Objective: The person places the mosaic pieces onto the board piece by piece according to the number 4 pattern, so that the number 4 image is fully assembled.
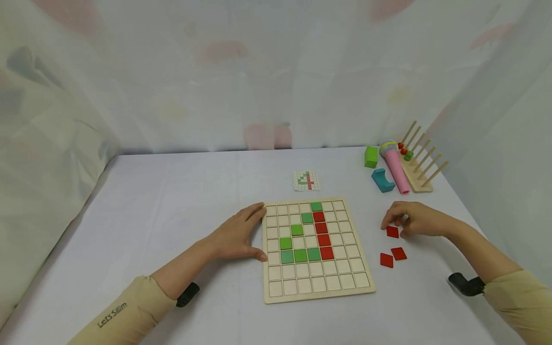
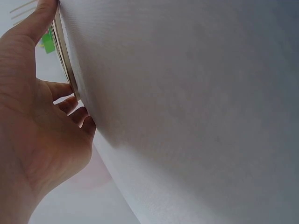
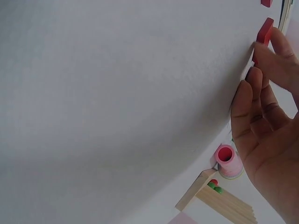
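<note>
A wooden grid board lies on the white table. On it, green tiles and red tiles form a figure like a 4. My left hand rests against the board's left edge with its fingers straight and its thumb at the lower corner; the left wrist view shows these fingers touching the board's edge. To the right of the board, my right hand pinches a loose red tile between thumb and fingers. In the right wrist view the red tile sits at the fingertips.
Two more loose red tiles lie nearer me on the right. A small pattern card sits behind the board. At the back right are a green block, a teal arch block, a pink toy microphone and a wooden peg rack.
</note>
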`<state>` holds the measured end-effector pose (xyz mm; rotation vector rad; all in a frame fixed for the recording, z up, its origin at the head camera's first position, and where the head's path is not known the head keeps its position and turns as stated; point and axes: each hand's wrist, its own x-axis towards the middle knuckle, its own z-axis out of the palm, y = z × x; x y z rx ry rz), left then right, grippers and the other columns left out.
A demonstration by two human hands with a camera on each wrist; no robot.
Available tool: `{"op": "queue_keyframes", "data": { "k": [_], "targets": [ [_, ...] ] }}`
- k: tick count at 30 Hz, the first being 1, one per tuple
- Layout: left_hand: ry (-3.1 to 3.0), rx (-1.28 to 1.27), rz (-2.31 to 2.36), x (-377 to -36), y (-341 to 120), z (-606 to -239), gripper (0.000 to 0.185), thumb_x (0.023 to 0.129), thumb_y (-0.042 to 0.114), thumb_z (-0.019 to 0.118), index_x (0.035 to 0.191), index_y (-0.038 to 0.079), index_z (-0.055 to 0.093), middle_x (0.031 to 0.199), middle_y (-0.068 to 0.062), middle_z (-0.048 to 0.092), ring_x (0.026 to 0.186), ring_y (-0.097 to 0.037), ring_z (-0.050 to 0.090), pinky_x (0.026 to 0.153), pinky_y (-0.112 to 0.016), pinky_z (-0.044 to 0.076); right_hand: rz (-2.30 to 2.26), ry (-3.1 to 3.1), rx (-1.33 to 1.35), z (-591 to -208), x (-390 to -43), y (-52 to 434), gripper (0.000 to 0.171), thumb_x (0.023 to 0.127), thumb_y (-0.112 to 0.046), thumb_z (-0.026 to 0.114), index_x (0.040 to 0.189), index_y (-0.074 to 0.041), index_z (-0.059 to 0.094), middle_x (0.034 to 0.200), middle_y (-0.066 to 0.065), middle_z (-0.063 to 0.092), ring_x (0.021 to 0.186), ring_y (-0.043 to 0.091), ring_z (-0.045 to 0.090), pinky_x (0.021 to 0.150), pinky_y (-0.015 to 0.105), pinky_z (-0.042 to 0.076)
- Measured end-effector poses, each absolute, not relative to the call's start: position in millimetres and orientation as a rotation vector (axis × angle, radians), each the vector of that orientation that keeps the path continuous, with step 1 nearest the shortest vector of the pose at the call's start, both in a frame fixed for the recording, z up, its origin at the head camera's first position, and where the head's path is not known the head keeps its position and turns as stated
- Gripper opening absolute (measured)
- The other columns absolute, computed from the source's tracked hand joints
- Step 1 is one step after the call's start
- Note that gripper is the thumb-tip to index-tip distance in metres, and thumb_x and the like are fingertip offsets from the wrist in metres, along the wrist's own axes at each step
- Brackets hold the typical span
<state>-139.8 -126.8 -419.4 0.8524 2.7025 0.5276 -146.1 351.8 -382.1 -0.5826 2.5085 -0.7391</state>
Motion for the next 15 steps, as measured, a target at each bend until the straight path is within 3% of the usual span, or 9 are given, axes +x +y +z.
{"op": "queue_keyframes", "data": {
  "k": [15],
  "targets": [
    [2.703, 0.855, 0.531, -140.6, -126.2, -419.5, 0.122, 0.066, 0.069, 0.078, 0.157, 0.009, 0.024, 0.167, -0.007, 0.017, 0.153, -0.031, 0.024, 0.12, -0.053, 0.032, -0.726, 2.516, -0.543, -381.6, -146.6, 349.0, 0.025, 0.078, -0.005, 0.076, 0.098, -0.019, 0.072, 0.096, 0.0, 0.06, 0.085, 0.012, 0.055, 0.07, 0.019, 0.053]
  ]
}}
